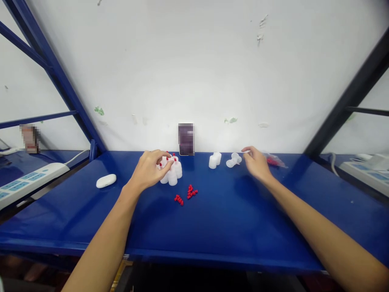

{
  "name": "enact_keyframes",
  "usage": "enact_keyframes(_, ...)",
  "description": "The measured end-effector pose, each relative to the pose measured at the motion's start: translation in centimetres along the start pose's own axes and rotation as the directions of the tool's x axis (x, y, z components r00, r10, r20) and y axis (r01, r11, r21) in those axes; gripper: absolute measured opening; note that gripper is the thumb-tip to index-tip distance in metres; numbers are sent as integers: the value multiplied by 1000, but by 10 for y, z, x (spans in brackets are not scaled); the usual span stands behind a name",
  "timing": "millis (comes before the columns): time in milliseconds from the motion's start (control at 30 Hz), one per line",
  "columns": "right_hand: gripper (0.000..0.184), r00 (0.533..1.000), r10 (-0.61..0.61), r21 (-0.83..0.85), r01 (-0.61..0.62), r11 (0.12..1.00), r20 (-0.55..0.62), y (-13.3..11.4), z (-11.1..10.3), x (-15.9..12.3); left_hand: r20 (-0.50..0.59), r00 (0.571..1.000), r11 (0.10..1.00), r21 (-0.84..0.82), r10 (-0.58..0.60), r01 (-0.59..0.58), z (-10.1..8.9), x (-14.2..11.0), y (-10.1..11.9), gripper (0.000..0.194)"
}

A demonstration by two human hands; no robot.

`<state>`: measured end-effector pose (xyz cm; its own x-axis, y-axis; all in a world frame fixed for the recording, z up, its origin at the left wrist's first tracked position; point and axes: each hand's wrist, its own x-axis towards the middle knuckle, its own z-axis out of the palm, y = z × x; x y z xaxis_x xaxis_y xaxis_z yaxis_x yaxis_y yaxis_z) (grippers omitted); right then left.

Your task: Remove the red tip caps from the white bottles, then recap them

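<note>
My left hand (149, 167) is over a cluster of small white dropper bottles (172, 178) with red tips. Its thumb and index finger are apart, and the thumb hides the top of the front bottle. Whether it touches that bottle I cannot tell. Right of the bottles, two loose groups of small red caps (191, 192) lie on the blue table (219, 219). My right hand (256, 163), fingers stretched and apart, hovers beside several translucent white round lids (233, 160). Left of these lids stand white bottles or cups (213, 161), whose kind is unclear.
A clear bag with red pieces (274, 161) lies right of my right hand. A blurred phone-like object (186, 139) leans on the back wall. At the left are a white case (106, 181) and a power strip (27, 182). Metal frame posts flank the table.
</note>
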<state>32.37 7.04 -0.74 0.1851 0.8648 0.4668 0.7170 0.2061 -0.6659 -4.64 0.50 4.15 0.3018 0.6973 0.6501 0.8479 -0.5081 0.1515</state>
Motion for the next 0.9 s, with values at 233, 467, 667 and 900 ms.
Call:
enact_keyframes(233,39,979,113,-213,-75,974,172,41,2,33,-176,984,975,-215,17,-55,7,-1,38,22)
enact_keyframes(467,52,935,38,-303,76,950,354,43,20,57,305,923,969,-146,235,-199,77,26,124,39)
enact_keyframes(667,42,892,-20,-363,204,909,451,36,18,51,354,935,1000,-8,19,-17,137,58,152,30)
enact_keyframes(900,42,899,-39,-403,234,885,436,34,-2,23,438,898,999,-23,46,-40,169,65,154,47)
